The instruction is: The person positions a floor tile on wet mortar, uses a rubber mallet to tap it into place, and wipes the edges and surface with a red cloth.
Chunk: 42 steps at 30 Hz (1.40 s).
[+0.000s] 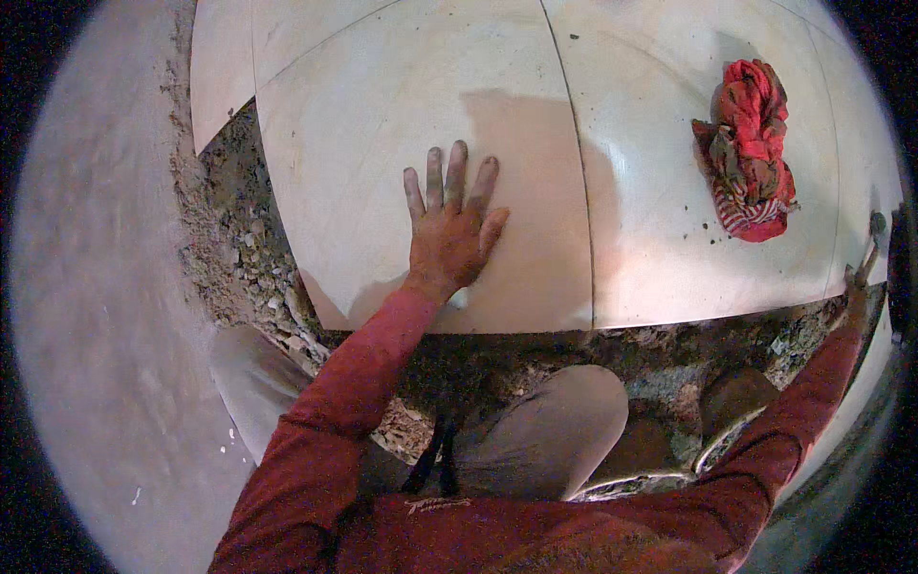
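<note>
My left hand [451, 234] lies flat on a large pale floor tile [382, 124], its fingers spread and their tips greyed with dirt. Out at the far right edge, my right hand [857, 285] appears small and dim beside the border of the neighbouring tile [660, 249]. Its fingers seem closed around a thin, light-coloured handle with a dark end [877, 223]; its kind is too unclear to name. On that right tile rests a crumpled red cloth [755, 143] with dark stains and a striped part.
Thin dark joints separate the tiles. Another tile [222, 67] stands at the upper left. Gravel and loose mortar [258, 244] show along the tiles' left and near edges. A smooth grey floor [105, 287] stretches on the left. My bent knee [564, 421] is close to the near edge.
</note>
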Each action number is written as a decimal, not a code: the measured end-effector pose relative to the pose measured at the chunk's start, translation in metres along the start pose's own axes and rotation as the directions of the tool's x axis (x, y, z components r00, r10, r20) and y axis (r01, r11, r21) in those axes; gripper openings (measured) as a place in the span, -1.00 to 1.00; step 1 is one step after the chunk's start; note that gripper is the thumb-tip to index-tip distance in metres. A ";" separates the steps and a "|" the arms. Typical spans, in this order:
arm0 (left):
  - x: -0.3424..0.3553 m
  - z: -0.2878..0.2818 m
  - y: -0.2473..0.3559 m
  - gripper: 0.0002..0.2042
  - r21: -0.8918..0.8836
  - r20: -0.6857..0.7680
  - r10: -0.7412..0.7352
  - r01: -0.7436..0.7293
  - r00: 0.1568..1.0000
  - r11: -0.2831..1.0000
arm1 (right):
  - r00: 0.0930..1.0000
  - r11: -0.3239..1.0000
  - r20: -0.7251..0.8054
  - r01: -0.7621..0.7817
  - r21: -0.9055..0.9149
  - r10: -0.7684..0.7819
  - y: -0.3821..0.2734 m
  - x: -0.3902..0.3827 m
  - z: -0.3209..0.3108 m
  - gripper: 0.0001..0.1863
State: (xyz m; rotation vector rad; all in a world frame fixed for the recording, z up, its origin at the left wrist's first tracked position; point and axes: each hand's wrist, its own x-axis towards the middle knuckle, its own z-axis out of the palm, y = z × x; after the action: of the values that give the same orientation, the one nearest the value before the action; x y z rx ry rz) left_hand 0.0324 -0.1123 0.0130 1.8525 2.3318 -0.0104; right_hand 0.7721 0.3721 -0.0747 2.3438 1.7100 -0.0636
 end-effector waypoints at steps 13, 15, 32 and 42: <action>-0.005 0.010 -0.011 -0.36 -0.222 -0.239 0.002 -0.057 0.971 0.973 | 0.990 0.972 0.002 0.140 0.191 -0.143 -0.043 -0.069 -0.034 -0.58; -0.009 0.014 -0.015 -0.37 -0.265 -0.305 -0.005 -0.079 0.952 0.961 | 0.976 0.921 -0.014 0.210 0.328 -0.217 -0.063 -0.095 -0.046 -0.59; -0.116 -0.028 -0.283 0.01 -0.024 0.096 -0.199 0.202 0.975 0.979 | 0.490 0.326 0.131 0.338 0.883 -0.862 -0.534 -0.657 -0.154 -0.62; -0.114 -0.042 -0.272 -0.01 0.056 0.049 -0.211 0.208 0.976 0.976 | 0.081 0.021 -0.237 0.969 0.247 -0.968 -0.701 -0.698 -0.110 -0.62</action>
State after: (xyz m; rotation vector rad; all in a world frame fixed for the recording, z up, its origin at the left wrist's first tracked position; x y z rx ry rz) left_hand -0.2109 -0.2805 0.0431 1.5965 2.4989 -0.1449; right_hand -0.1206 -0.0536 0.0375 0.6478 3.1490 -0.6498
